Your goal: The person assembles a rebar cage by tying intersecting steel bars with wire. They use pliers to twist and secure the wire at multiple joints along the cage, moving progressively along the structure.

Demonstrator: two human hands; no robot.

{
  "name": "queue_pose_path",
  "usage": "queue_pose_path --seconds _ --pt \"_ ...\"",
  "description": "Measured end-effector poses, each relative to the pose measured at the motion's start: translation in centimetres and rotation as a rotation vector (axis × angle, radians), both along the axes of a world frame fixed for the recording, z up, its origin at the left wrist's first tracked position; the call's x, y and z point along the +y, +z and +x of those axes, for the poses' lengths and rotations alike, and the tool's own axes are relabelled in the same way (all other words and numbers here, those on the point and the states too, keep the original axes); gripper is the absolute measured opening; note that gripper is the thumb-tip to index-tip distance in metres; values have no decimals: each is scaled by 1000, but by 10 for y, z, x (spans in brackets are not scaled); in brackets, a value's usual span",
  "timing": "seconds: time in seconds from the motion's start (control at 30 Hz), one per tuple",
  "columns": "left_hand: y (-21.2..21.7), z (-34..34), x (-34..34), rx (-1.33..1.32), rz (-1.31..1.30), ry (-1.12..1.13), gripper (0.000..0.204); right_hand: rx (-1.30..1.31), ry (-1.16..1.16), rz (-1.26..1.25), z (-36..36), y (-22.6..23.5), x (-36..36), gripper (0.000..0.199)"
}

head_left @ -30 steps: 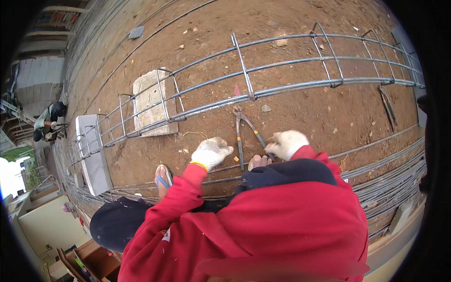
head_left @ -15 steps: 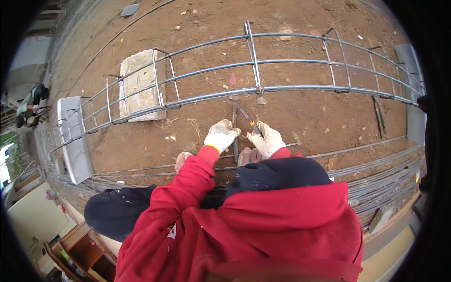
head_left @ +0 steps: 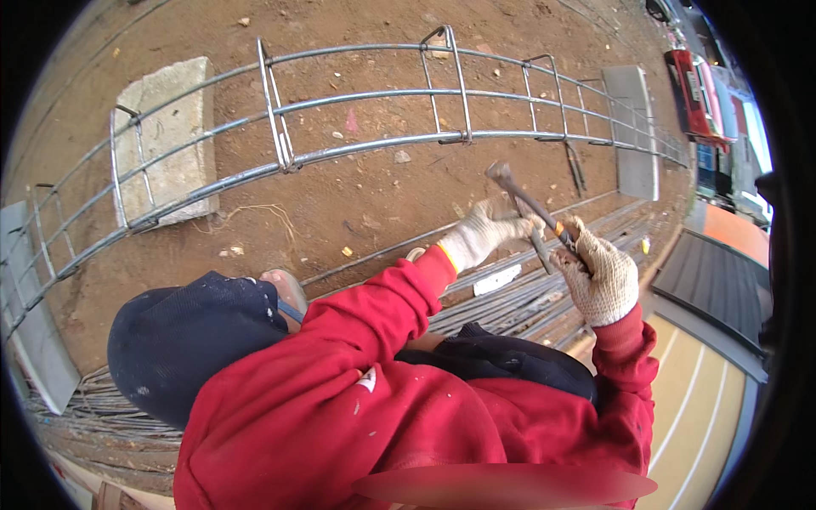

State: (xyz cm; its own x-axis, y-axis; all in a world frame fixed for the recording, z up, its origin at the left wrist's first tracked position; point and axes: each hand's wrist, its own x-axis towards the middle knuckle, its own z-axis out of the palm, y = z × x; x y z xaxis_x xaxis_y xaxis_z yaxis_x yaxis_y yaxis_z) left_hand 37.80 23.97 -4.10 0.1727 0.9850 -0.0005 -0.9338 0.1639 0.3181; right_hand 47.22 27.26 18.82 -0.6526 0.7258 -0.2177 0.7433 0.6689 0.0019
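Note:
Both my hands wear white knit gloves below red sleeves. My right hand (head_left: 602, 279) grips the handles of a pair of dark metal pincers (head_left: 525, 202), whose head points up and left. My left hand (head_left: 486, 231) is closed around the lower handle just beside it. The pincers are held in the air above a bundle of long steel rods (head_left: 544, 289) that lies on the red earth. A long rebar cage (head_left: 365, 149) with rectangular stirrups runs across the ground beyond my hands, apart from them.
The cage rests on grey concrete blocks at the left (head_left: 166, 136), far left (head_left: 30, 331) and right (head_left: 633, 127). My dark trouser knee (head_left: 191, 336) and a sandalled foot (head_left: 285, 289) are at lower left. A red vehicle (head_left: 697, 93) stands at top right.
My hands have moved from low in front of the cage up and to the right, lifting the pincers off the ground. The view has swung, so the cage sits further left.

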Motion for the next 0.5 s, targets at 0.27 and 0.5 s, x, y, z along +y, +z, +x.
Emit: queue_pose_path --seconds 0.27,0.5 --pt "30 -7 3 -968 -193 -86 65 -378 83 118 -78 46 -1 44" --pt "23 -25 8 -989 -32 -76 94 -486 107 173 -108 40 -17 40"
